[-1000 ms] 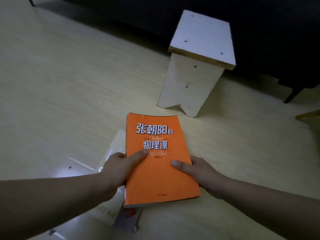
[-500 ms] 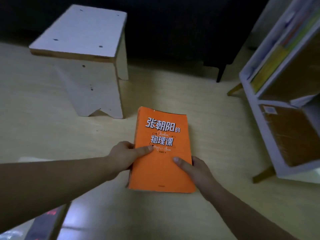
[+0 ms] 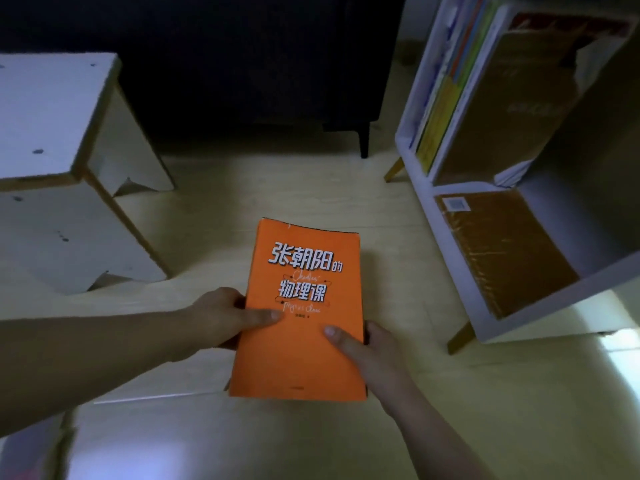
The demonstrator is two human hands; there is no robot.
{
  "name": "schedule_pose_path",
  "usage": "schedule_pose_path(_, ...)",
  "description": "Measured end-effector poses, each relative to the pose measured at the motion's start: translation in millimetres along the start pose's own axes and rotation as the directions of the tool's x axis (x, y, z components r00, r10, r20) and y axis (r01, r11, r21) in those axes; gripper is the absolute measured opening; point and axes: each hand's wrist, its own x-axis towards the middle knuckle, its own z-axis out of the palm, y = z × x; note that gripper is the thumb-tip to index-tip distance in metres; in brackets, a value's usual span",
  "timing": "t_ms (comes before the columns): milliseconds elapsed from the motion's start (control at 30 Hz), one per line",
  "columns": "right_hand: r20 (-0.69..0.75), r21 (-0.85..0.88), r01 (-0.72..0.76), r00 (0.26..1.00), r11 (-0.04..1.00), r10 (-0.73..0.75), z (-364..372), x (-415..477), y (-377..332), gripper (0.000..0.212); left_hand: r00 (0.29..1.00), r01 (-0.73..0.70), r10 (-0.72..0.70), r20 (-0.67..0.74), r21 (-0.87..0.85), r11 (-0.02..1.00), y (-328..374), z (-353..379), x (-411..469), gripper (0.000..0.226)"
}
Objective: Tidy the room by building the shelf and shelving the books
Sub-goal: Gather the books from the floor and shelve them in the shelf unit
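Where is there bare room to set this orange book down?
Bare floor lies between the white stool and the shelf, ahead of the orange book that the left hand and right hand hold. The stool's top is bare too. The shelf's upper compartment is crowded with upright books; a brown book lies in the lower one.

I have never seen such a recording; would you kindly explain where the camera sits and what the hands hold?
No machine here: a person's two bare hands, filmed by a wide-angle camera worn on the head. The left hand and right hand grip an orange paperback book with white lettering by its sides, over the pale wooden floor. A white wooden stool stands on the left. On the right, a white shelf unit holds upright books and one brown book lying flat.
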Motion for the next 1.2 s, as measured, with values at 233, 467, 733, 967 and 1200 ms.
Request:
schedule_pose_path(233,-0.095,-0.048,-0.029,0.995,0.998,0.024,-22,9,13,0.058,0.988,0.022,-0.034,0.148,0.082,0.996,15,12,32,0.078)
schedule_pose_path(467,-0.225,-0.067,-0.133,0.968,0.989,0.115,-36,26,52,0.048,0.968,-0.01,-0.028,0.25,0.149,0.989,7,47,90,0.083)
schedule_pose_path(733,-0.25,-0.039,-0.129,0.961,0.991,0.115,-32,24,54,0.049,0.901,-0.333,0.357,0.246,0.92,0.207,56,39,100,0.042)
schedule_pose_path(967,-0.247,-0.008,-0.134,0.961,0.991,0.128,-31,25,56,0.058,0.484,-0.744,0.783,0.392,0.654,0.133,144,86,86,0.03)
schedule_pose_path(1200,-0.24,0.009,-0.119,0.964,0.993,0.117,-32,22,50,0.043,0.166,-0.871,0.822,0.546,0.472,-0.138,197,144,102,0.026)
